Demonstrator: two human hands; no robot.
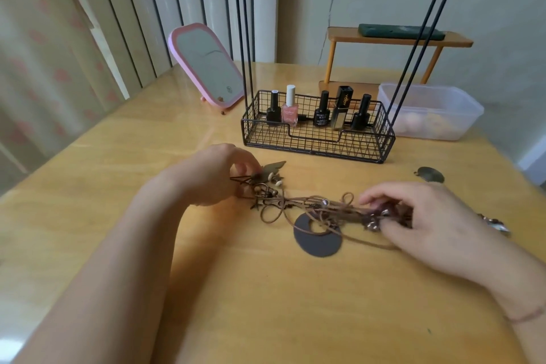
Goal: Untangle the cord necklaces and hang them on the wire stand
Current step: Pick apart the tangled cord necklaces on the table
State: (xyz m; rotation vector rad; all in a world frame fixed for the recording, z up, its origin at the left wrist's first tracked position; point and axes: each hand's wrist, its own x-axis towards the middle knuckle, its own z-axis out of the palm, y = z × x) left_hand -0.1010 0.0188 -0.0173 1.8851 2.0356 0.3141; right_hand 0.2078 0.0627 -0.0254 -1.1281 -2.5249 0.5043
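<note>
Two bare hands work at a tangle of brown cord necklaces on a glossy yellow wooden table.

Behind the tangle, the black wire stand rises from a mesh basket base holding small nail polish bottles. The brown cord necklaces lie knotted on the table between the hands, over a dark round disc pendant. The left hand pinches the beaded end; the right hand grips the other end.
</note>
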